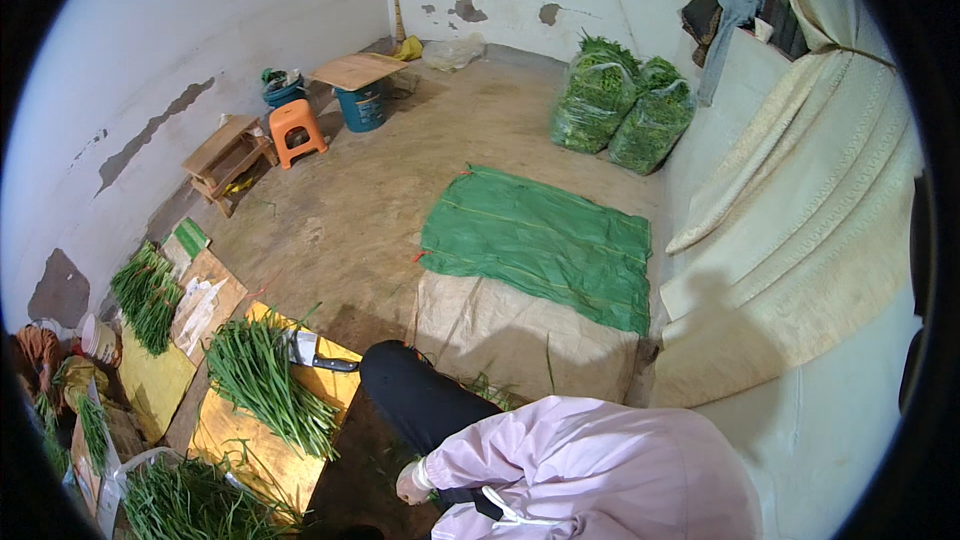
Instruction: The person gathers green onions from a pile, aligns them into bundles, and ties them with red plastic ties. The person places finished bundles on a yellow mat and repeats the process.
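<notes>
My right hand [411, 484] hangs low beside my dark-trousered leg, below the cuff of a pale pink sleeve. A bit of green shows by its fingers, which are too hidden to read. My left hand is out of view. In front of me, a yellow wooden board [259, 469] bears a bundle of long green leafy stalks [270, 382], like garlic chives. A cleaver [322, 360] with a black handle lies beside the bundle, the handle pointing towards my knee. Nearer the bottom edge, a clear plastic bag [154, 456] holds more loose green stalks [195, 499].
Tied bundles [146, 296] lie by the left wall. A green woven sack [540, 229] and a beige sheet [517, 330] cover floor beside me. Bags of greens [596, 101] stand by the far wall. An orange stool [296, 127] and wooden bench [225, 150] stand left.
</notes>
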Motion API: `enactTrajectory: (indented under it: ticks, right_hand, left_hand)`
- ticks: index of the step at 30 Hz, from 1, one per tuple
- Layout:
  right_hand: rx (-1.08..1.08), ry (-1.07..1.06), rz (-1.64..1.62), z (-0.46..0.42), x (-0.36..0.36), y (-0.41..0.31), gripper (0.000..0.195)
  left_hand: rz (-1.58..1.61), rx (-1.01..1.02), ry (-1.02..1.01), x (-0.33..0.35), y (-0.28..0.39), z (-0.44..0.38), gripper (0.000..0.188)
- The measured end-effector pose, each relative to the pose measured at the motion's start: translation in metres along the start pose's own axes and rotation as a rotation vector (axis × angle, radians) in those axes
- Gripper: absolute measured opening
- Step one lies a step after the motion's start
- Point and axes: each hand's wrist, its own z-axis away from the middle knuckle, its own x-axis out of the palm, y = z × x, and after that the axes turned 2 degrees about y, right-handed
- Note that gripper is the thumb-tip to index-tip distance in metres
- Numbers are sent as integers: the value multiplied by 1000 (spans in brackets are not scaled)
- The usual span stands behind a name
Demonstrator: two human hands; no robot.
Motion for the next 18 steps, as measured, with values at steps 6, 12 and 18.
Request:
enactTrajectory:
  ticks: [6,12,18]
  right_hand:
    - [54,6,-26,0,3,0,26]
    - [62,-18,-8,10,-2,-6,38]
    - [17,11,-1,32,-15,-8,37]
  left_hand:
    - [26,42,-50,-8,3,-2,47]
    - [148,-144,-238,-27,1,8,46]
    - [136,-260,-116,-73,-32,47,43]
